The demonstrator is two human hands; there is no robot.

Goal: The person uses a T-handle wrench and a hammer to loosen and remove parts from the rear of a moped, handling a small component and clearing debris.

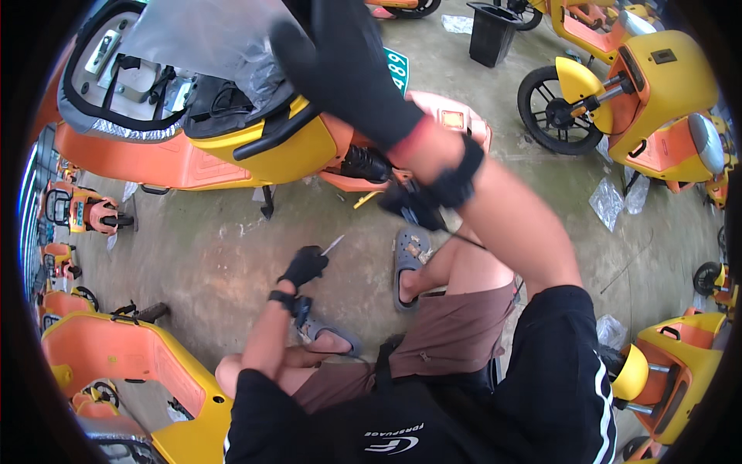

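Observation:
My left hand (pixel 305 265), in a black glove, is closed around a knife; its thin pale blade (pixel 333 245) sticks out toward the upper right, its handle hidden in the fist. My right hand (pixel 348 73), also gloved in black, reaches up across the rear of a yellow and orange scooter (pixel 267 151). It is blurred, its thumb stands apart from the fingers, and the fingertips run out of the picture. Beside that thumb a clear plastic sheet (pixel 193 39) lies over part of the scooter's open compartment (pixel 127 81), where metal brackets and black straps show.
Scooter parts stand close on my left (pixel 154 348) and right (pixel 668 371). Another yellow scooter (pixel 665 77) and a black bin (pixel 493 35) stand at the far right. Crumpled plastic (pixel 607 203) lies on the concrete floor (pixel 201 255). My feet in grey clogs (pixel 410 251) rest near the scooter.

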